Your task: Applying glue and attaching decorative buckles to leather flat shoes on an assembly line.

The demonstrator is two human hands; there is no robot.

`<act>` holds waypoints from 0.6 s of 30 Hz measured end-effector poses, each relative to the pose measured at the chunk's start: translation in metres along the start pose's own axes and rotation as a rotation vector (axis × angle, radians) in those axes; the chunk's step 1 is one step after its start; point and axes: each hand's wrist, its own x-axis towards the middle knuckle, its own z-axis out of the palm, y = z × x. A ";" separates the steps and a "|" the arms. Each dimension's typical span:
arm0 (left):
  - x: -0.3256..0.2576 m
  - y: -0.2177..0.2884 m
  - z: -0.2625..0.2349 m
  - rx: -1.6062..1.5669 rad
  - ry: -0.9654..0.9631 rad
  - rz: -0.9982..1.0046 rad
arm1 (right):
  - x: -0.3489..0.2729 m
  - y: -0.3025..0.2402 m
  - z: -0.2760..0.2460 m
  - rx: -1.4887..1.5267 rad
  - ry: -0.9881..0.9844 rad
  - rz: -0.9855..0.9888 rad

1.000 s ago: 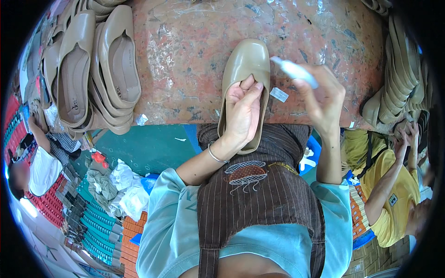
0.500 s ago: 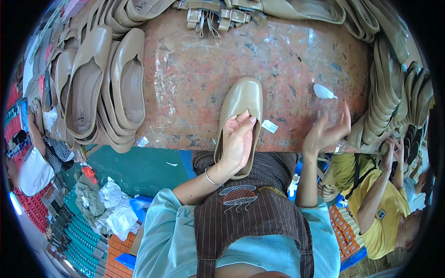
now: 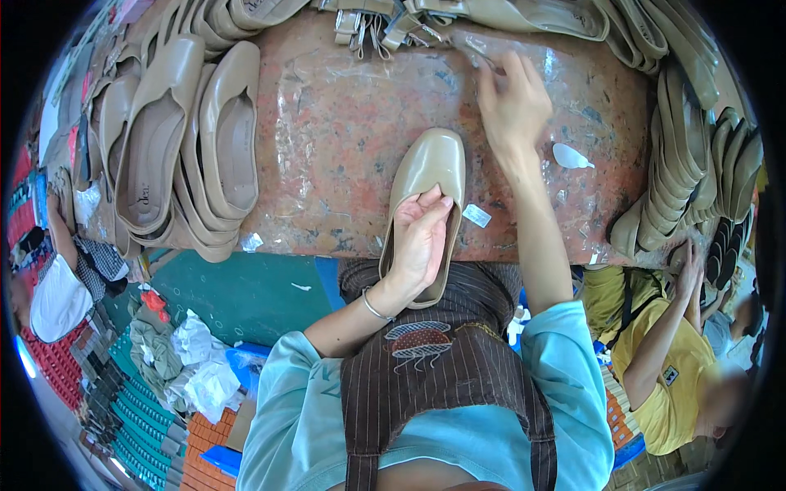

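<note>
My left hand [image 3: 423,233] grips a shiny beige slip-on shoe [image 3: 430,159], thumb over the edge of its opening and the other fingers partly hidden inside. The toe points away from me over the table, while the heel reaches past the near edge toward my apron. Out at the far side, my right hand [image 3: 517,106] is stretched beside a pile of beige bows [image 3: 360,29] with metal trim. Its blurred thumb and fingertips appear to pinch a thin bow [image 3: 476,51] at the pile's right end. A white squeeze bottle [image 3: 571,156] lies right of my right forearm.
Beige shoes [image 3: 155,147] are stacked at the table's left, with more nested stacks [image 3: 667,172] at the right and along the far edge. A small white label [image 3: 476,215] lies beside the held shoe. A person in yellow [image 3: 667,360] works at the right.
My right hand has swung from the near right of the table to the far bows. Some bows have shifted. The left hand still holds the shoe in nearly the same place.
</note>
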 end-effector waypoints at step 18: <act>-0.003 0.004 0.008 -0.033 0.029 0.008 | -0.076 -0.030 -0.067 0.475 -0.214 0.010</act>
